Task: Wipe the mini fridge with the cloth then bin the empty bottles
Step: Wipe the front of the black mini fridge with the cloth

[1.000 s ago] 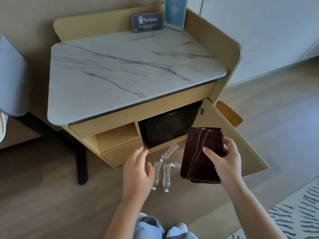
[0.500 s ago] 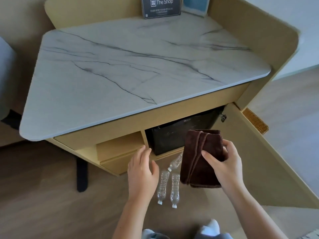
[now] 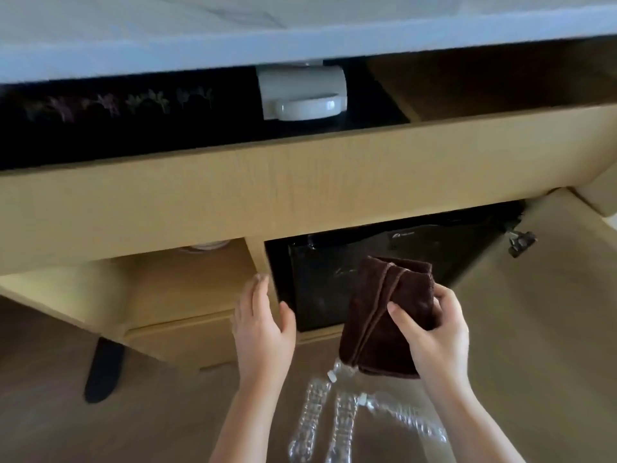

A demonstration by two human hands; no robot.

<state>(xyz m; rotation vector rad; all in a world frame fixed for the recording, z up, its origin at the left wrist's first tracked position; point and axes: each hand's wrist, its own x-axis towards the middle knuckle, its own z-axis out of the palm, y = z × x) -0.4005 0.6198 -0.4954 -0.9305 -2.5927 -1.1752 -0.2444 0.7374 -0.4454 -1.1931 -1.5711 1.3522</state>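
The black mini fridge (image 3: 394,259) sits closed inside the right bay of the wooden cabinet. My right hand (image 3: 430,332) grips a folded dark brown cloth (image 3: 384,315) just in front of the fridge door's lower half. My left hand (image 3: 263,325) is open, fingers straight, beside the cabinet's upright divider (image 3: 263,262) at the fridge's left edge. Three clear empty plastic bottles (image 3: 340,419) lie on the wooden floor below my hands, blurred; one is partly hidden under the cloth.
The cabinet door (image 3: 534,329) stands swung open on the right. An open drawer (image 3: 300,182) above the fridge holds a white kettle (image 3: 302,93) and dark items. The marble top (image 3: 233,21) overhangs closely. A dark table leg (image 3: 103,369) stands at left.
The view has dropped and closed in under the marble top, and the drawer's inside now shows. Both hands have moved forward toward the fridge; the cloth stays in my right hand.
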